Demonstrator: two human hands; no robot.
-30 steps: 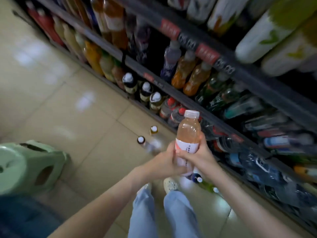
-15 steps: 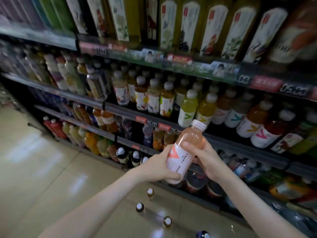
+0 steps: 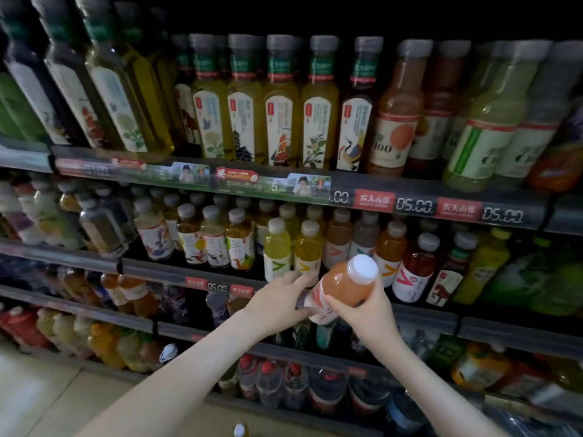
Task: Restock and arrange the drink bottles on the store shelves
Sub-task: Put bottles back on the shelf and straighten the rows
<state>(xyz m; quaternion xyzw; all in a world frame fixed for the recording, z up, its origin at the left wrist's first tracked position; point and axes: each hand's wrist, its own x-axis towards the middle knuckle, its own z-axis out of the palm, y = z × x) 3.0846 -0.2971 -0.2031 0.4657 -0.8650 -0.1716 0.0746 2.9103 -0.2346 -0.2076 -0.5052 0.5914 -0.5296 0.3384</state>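
Observation:
An orange drink bottle (image 3: 344,285) with a white cap and white label is tilted, its cap toward the upper right, in front of the second shelf. My right hand (image 3: 362,313) grips it round the middle. My left hand (image 3: 279,299) is at its bottom end, fingers stretched toward the yellow bottles (image 3: 291,247) at the shelf's front; whether it holds the bottle is unclear. Behind the held bottle stand similar orange bottles (image 3: 339,238) with V labels.
The shelf unit (image 3: 410,203) has several tiers packed with bottles: tall tea bottles on top, small juice bottles on the second, darker bottles lower down. Price strips run along each edge. A bottle cap (image 3: 239,431) shows on the tiled floor at the bottom.
The view has risen from the floor to the shelves. Both hands have lifted the orange bottle up to the second shelf and tilted it, and my left fingers have stretched out toward the shelf.

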